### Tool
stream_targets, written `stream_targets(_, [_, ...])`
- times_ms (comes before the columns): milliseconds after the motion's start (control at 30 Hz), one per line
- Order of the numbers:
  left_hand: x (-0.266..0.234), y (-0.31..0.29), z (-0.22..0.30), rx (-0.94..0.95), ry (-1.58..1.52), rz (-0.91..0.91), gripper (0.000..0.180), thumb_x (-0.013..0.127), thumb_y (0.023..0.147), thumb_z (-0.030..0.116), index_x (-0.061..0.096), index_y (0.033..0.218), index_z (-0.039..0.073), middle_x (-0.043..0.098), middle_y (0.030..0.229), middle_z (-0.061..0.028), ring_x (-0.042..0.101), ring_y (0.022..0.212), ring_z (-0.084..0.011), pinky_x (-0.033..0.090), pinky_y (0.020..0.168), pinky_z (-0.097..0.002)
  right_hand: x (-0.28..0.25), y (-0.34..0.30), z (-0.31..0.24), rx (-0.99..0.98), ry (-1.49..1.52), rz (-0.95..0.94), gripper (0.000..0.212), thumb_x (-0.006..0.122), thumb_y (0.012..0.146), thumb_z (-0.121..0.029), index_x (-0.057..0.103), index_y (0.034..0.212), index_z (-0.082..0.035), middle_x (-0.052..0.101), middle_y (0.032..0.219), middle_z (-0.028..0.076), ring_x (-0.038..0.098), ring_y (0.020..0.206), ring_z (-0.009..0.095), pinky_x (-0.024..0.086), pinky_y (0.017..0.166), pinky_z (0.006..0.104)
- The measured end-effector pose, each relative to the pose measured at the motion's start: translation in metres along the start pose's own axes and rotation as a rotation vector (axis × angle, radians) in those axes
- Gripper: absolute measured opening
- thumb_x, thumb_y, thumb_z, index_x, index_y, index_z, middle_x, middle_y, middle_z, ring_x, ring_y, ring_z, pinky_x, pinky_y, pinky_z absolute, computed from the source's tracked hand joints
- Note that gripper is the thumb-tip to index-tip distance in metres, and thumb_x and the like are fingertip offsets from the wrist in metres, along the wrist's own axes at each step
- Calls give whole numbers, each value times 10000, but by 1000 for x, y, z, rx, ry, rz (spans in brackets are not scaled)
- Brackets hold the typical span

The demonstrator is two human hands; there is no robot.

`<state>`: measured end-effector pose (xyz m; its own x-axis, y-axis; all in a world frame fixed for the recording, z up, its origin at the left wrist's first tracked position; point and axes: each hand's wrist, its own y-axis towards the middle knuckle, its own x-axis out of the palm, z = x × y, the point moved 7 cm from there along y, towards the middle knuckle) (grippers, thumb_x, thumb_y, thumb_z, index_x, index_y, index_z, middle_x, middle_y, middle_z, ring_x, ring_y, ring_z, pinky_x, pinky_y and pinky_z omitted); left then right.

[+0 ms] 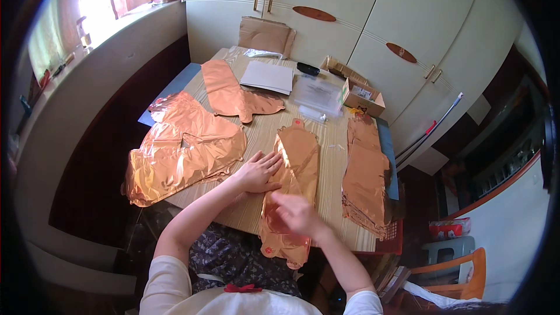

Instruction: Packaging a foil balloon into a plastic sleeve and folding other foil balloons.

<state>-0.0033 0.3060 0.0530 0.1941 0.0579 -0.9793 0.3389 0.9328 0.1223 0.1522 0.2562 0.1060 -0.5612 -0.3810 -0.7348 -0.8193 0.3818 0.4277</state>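
Note:
A flat copper-coloured foil balloon [302, 157] lies lengthwise in front of me, folded into a long strip. Its lower end hangs past the table's near edge. My left hand [259, 173] rests flat with fingers spread, its fingertips on the strip's left edge. Over the lower half of the foil is my right hand [294, 213], smeared by motion, so its fingers cannot be made out. To the left, a pile of crinkled copper foil balloons [186, 146] has a small hole near its middle. A stack of folded foil balloons [366, 181] lies along the right side.
Farther back on the wood-grain table [335, 198] are another foil balloon [224, 93], a stack of white sheets [267, 77], a clear plastic bag [318, 94], a black object [308, 69] and an open carton [364, 98]. An orange chair [475, 268] stands at the right.

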Motion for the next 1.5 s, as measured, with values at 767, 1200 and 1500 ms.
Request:
stream_targets(767, [-12,-20,29,166,28,-74,1196,583,693,798,238,1493,-22,232,1561,-213,210,1460,-316,156,1178,-517,-2,-17,57,78,-274,-118,367,571,927,-281,631,1257,-131,560,1360,111,454,1332,290,306,1129,495])
stream_targets(1200, [-16,-15,29,211,110,-230,1323,634,583,835,206,1506,-10,205,1569,-211,173,1467,-339,149,1183,-505,-4,-17,56,88,-288,-122,362,575,920,-263,640,1249,-128,561,1361,102,455,1332,287,309,1131,496])
stream_targets(1500, [-7,19,-16,53,99,-73,1223,527,691,848,213,1505,-9,239,1560,-208,214,1460,-308,204,1156,-506,-3,-17,57,79,-299,-132,357,581,915,-252,642,1244,-125,549,1369,96,431,1352,279,286,1130,546])
